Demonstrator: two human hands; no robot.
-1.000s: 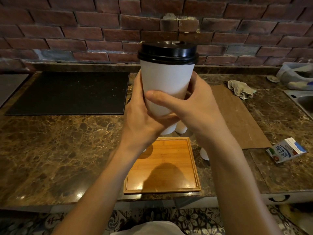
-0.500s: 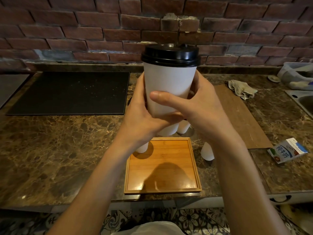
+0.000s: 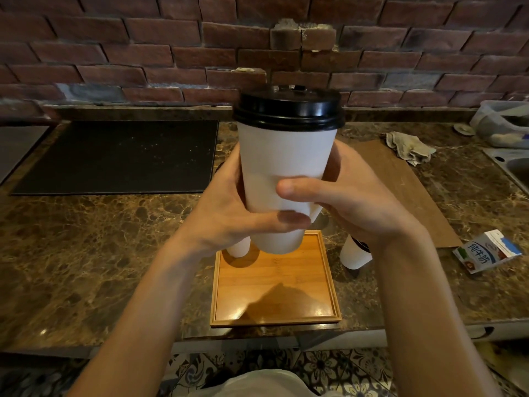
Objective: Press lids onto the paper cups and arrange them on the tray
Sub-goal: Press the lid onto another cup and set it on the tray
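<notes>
A white paper cup point(image 3: 283, 156) with a black lid point(image 3: 288, 108) on it is held upright in the air above the far edge of the wooden tray point(image 3: 274, 285). My left hand point(image 3: 229, 207) grips its lower left side, thumb across the front. My right hand point(image 3: 352, 202) grips its right side, thumb laid over the front. Another white cup point(image 3: 238, 247) stands at the tray's far left corner, mostly hidden by my left hand. A further white cup point(image 3: 355, 253) stands on the counter just right of the tray, its top hidden by my right wrist.
A black mat point(image 3: 120, 156) lies at the back left. A brown board point(image 3: 400, 190) with a crumpled cloth point(image 3: 409, 147) sits at the right. A milk carton point(image 3: 486, 250) lies on its side near the front right. A sink point(image 3: 515, 167) is at the far right.
Both hands have lowered the lidded cup a little toward the tray. The grip on it is unchanged.
</notes>
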